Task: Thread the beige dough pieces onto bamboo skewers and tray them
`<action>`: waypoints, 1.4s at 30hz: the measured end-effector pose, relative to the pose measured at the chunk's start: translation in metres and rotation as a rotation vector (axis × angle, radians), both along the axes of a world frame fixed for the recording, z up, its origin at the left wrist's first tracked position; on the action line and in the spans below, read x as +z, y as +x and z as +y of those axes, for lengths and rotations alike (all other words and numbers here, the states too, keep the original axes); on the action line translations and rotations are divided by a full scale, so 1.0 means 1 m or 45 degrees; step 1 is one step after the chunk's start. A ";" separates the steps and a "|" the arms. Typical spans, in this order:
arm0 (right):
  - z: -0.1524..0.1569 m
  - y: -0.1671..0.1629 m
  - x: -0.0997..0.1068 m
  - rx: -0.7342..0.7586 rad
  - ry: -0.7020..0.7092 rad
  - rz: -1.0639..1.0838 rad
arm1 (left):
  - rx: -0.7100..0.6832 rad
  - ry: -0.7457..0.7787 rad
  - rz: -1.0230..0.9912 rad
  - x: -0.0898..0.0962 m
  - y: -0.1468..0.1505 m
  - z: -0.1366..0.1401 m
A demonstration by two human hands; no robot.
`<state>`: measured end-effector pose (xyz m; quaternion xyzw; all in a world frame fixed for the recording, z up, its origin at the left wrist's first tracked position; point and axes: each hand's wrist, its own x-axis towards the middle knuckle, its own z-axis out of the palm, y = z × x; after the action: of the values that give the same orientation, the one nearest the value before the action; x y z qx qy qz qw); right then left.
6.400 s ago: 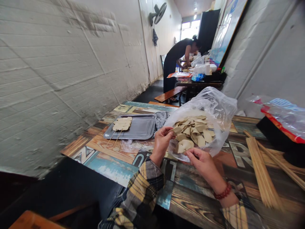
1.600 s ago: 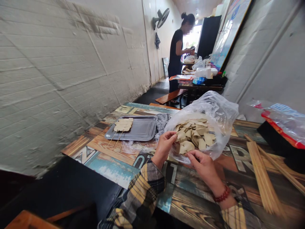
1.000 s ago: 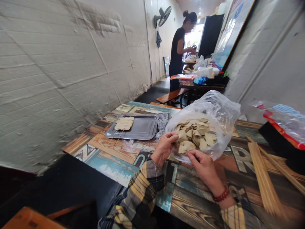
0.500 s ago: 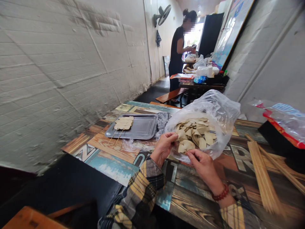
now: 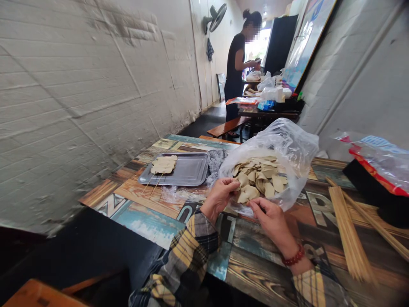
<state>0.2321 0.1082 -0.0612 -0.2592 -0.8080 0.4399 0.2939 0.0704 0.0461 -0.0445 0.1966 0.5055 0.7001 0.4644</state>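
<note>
A clear plastic bag lies wide-mouthed on the table, full of thin beige food slices. At the near side of its opening, my left hand pinches a beige slice by its left side between thumb and forefinger. My right hand, with a red bead bracelet at the wrist, closes thumb and forefinger at the lower right edge of a front slice. The fingertips partly hide what they grip. Left of the bag, a metal tray carries beige slices threaded on two thin sticks.
A bundle of bamboo skewers lies right of my right hand. Beyond it stands a black container with a red-edged plastic package. Crumpled clear plastic sits between tray and bag. A person stands at a farther table with packages.
The view has shifted slightly, moving everything a little left in the picture. Both hands keep nearly the same pinch at the bag's mouth.
</note>
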 end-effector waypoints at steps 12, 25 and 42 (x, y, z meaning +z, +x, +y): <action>0.006 -0.002 -0.014 0.032 -0.302 0.120 | -0.057 0.109 -0.108 0.005 0.010 0.001; -0.002 0.000 -0.003 0.032 -0.146 -0.005 | 0.136 0.161 -0.192 -0.001 0.001 0.004; -0.006 0.000 -0.003 0.007 0.050 -0.018 | 0.211 0.068 -0.031 -0.008 0.002 0.005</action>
<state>0.2317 0.1025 -0.0644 -0.2542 -0.8193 0.4230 0.2920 0.0725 0.0512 -0.0521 0.1579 0.4954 0.7517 0.4057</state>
